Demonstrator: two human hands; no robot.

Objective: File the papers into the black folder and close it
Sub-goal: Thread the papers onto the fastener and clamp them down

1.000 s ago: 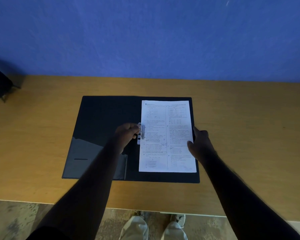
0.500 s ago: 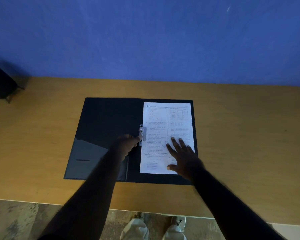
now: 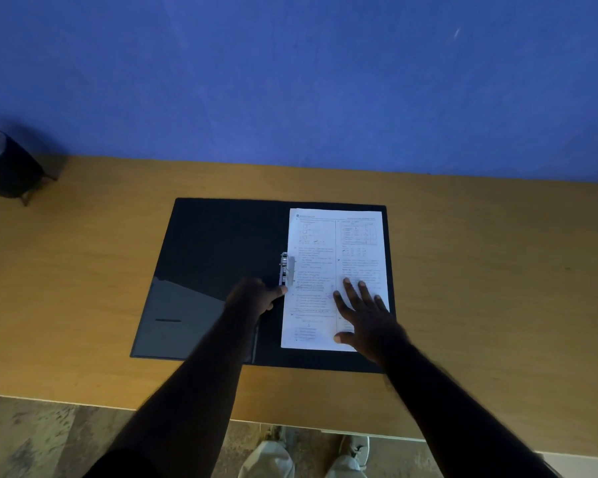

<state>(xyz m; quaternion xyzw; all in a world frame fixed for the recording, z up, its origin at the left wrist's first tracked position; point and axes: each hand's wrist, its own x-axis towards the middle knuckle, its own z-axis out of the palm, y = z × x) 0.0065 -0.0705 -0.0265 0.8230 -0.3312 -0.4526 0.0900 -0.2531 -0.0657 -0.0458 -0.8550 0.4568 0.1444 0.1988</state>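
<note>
White printed papers (image 3: 332, 270) lie on the right half of the open black folder (image 3: 221, 257) at centre frame on the counter (image 3: 83, 270), right hand (image 3: 363, 312) spread flat pinning them, seemingly so the loosely curled left hand (image 3: 256, 298) can work the metal clip (image 3: 286, 269).

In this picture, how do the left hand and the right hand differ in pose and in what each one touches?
The left hand is curled, its fingertip at the lower end of the metal clip; the right hand lies flat with its fingers spread. The left hand is over the black folder near the spine; the right hand presses on the paper. Both are over the open folder, and neither grips anything.
</note>
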